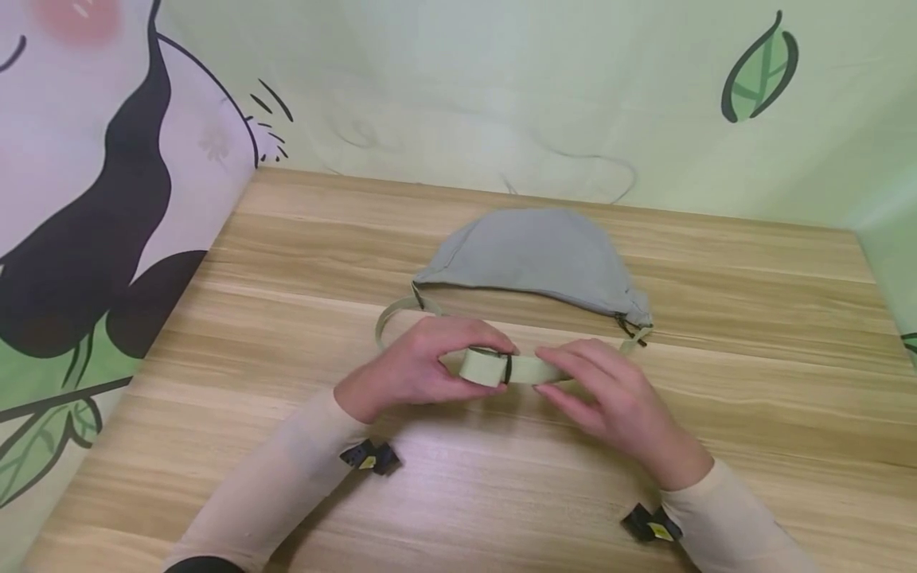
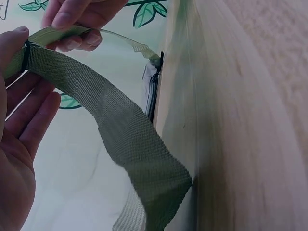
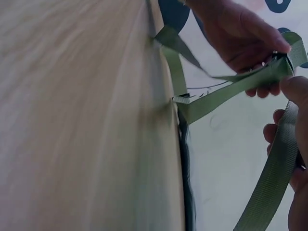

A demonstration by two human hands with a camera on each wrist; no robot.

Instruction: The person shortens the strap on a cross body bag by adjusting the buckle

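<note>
A grey crescent-shaped sling bag [image 1: 530, 251] lies on the table, its light green webbing strap [image 1: 528, 369] running toward me from both ends. Raised over the table in front of it, the strap passes through a black slider buckle [image 1: 509, 369]. My left hand [image 1: 423, 362] pinches the strap at this buckle between thumb and fingers, where the webbing folds into a loop. Just to the right, my right hand [image 1: 619, 394] pinches the same strap with thumb and fingertips. In the left wrist view, a length of webbing [image 2: 130, 120] hangs down in a twisted curve.
The wood-grain table [image 1: 458, 509] spreads around both hands. A pale green printed backdrop [image 1: 466, 95] with cartoon drawings rises behind and at the left. Black cord ends [image 1: 630, 328] stick out at the bag's right corner.
</note>
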